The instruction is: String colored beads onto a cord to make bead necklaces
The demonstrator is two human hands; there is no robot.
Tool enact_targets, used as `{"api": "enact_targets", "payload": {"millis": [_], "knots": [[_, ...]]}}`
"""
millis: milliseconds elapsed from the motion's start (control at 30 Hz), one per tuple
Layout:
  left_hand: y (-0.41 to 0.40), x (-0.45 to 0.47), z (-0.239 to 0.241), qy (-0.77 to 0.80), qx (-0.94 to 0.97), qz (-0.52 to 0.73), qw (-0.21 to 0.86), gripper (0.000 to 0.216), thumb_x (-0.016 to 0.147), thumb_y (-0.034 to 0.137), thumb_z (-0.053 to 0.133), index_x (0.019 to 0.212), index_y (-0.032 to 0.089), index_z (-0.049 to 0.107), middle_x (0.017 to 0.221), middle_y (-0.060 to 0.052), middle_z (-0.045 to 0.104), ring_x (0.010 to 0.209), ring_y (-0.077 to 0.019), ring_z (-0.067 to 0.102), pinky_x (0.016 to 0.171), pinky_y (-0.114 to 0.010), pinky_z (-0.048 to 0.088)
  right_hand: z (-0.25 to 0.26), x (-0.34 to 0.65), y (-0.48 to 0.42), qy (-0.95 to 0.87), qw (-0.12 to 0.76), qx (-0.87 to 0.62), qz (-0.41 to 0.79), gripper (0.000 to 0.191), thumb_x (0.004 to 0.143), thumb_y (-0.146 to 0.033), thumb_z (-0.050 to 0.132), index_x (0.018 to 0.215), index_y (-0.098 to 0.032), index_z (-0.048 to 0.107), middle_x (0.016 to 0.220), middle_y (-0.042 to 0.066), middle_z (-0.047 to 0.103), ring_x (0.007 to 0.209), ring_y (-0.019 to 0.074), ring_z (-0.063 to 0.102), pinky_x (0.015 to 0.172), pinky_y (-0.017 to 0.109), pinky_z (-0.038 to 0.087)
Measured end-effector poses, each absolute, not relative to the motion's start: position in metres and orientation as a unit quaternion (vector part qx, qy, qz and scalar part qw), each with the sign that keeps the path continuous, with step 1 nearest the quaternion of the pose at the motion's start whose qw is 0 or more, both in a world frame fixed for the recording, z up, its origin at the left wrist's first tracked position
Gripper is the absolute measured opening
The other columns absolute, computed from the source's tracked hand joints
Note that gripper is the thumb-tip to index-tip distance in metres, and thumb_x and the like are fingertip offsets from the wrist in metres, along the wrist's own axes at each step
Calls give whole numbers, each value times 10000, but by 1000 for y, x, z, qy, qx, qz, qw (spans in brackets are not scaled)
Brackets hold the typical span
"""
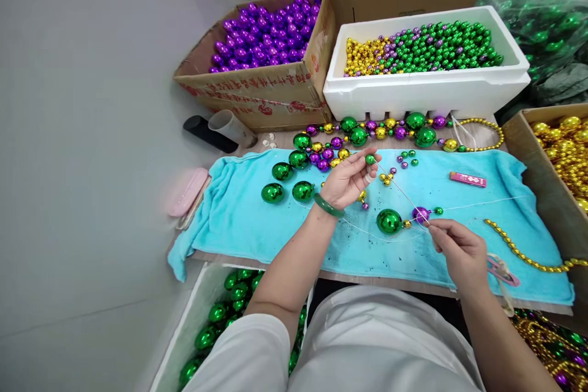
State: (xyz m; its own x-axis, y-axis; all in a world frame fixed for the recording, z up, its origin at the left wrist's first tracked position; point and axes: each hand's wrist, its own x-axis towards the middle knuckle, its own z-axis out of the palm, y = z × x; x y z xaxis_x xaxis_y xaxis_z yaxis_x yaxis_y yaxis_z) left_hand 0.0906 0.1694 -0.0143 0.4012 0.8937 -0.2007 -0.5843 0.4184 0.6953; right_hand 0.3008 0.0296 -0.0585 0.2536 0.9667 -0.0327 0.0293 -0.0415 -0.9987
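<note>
My left hand (351, 179), with a green bangle (329, 206) at its wrist, pinches a small green bead (370, 160) between the fingertips. A pale thread (399, 185) runs from that bead down to my right hand (459, 251), whose thumb and forefinger are closed on it. Whether a needle is on the thread I cannot tell. Beside my right hand lie a purple bead (420, 215), a small gold bead (407, 224) and a large green bead (389, 221) in a row. Loose small beads (404, 160) are scattered beyond my left hand.
A turquoise towel (275, 239) covers the tabletop. Behind it stand a cardboard box (257, 95) of purple beads and a white foam box (427, 95) of mixed beads. A strung garland (358, 136) lies along the back. A pink packet (467, 179) and gold bead strand (519, 251) are at right.
</note>
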Motion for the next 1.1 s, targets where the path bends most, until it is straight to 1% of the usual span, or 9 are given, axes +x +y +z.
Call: {"api": "enact_targets", "payload": {"millis": [133, 333, 700, 933, 1100], "knots": [[168, 88, -13, 290, 279, 476, 782, 260, 853, 57, 490, 1006, 131, 686, 1009, -84, 686, 775, -78, 641, 781, -206, 507, -59, 300, 29, -434, 540, -576, 434, 115, 777, -284, 663, 803, -180, 708, 525, -33, 468, 484, 87, 394, 461, 238, 299], [167, 86, -12, 315, 295, 474, 768, 267, 838, 69, 522, 1017, 162, 697, 1035, -74, 681, 786, -75, 632, 824, -225, 484, -56, 300, 30, -428, 534, -583, 438, 126, 772, -288, 664, 788, -170, 706, 523, -32, 458, 486, 87, 384, 459, 243, 291], [171, 80, -16, 317, 342, 470, 749, 239, 791, 113, 608, 1002, 161, 709, 1056, -76, 687, 806, -88, 632, 792, -221, 479, -53, 307, 32, -428, 529, -595, 428, 118, 753, -293, 684, 780, -185, 721, 518, -30, 466, 489, 88, 381, 454, 236, 295], [169, 79, -17, 312, 344, 473, 749, 242, 780, 122, 622, 1003, 157, 710, 1030, -77, 691, 804, -86, 628, 770, -210, 476, -50, 306, 34, -440, 533, -589, 418, 118, 739, -286, 689, 769, -179, 728, 528, -18, 512, 487, 93, 401, 453, 238, 315], [170, 77, -14, 301, 368, 475, 741, 306, 752, 137, 664, 1053, 185, 683, 980, -53, 687, 830, -95, 619, 771, -216, 468, -48, 306, 35, -442, 523, -600, 414, 117, 728, -289, 690, 753, -181, 727, 524, -16, 524, 482, 94, 409, 449, 237, 330]]}}
